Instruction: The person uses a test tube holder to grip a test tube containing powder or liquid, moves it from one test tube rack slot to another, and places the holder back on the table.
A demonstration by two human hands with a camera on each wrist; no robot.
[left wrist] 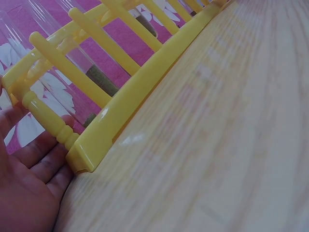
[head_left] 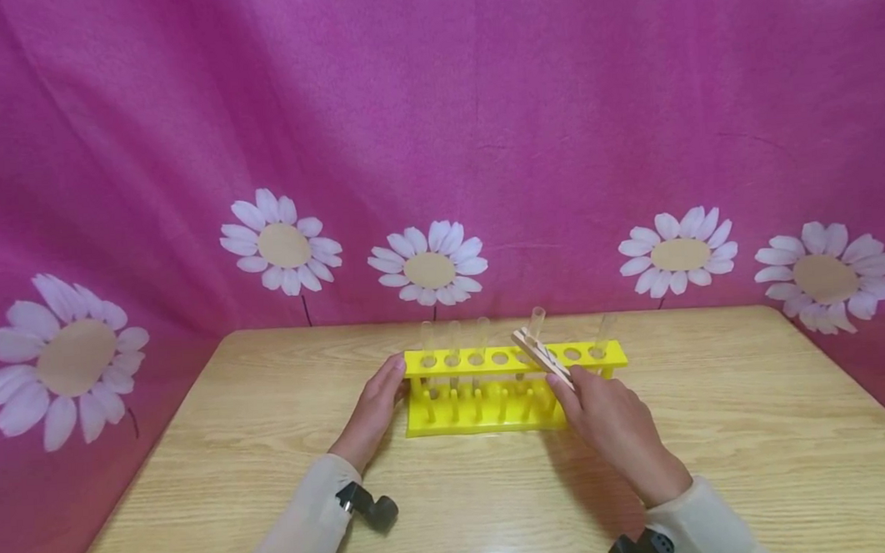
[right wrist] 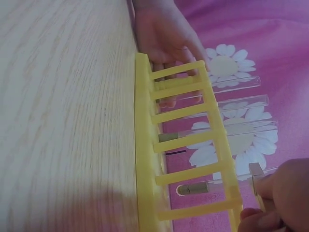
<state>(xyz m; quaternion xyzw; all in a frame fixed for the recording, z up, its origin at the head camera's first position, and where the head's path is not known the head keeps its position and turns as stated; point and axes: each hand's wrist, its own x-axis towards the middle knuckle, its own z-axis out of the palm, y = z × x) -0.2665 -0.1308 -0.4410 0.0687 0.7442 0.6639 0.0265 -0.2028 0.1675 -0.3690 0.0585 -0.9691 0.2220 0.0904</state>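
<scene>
A yellow test tube rack (head_left: 518, 423) stands on the table with several clear glass test tubes in its holes. My left hand (head_left: 374, 409) holds the rack's left end, its fingers around the turned end post (left wrist: 50, 118). At the right part of the rack, my right hand (head_left: 615, 418) grips a wooden test tube holder (head_left: 543, 359). The holder's far end is at the upper part of a tilted test tube (head_left: 537, 320). That tube passes through the rack's top bar, and its bottom (right wrist: 186, 189), with dark greenish-brown matter inside, sits slightly above the base.
The wood-grain table (head_left: 256, 453) extends around the rack. Another test tube (head_left: 606, 331) leans in the rightmost hole. Behind the table hangs a magenta cloth (head_left: 435, 126) with white daisies. Each sleeve carries a small black camera mount (head_left: 368, 506).
</scene>
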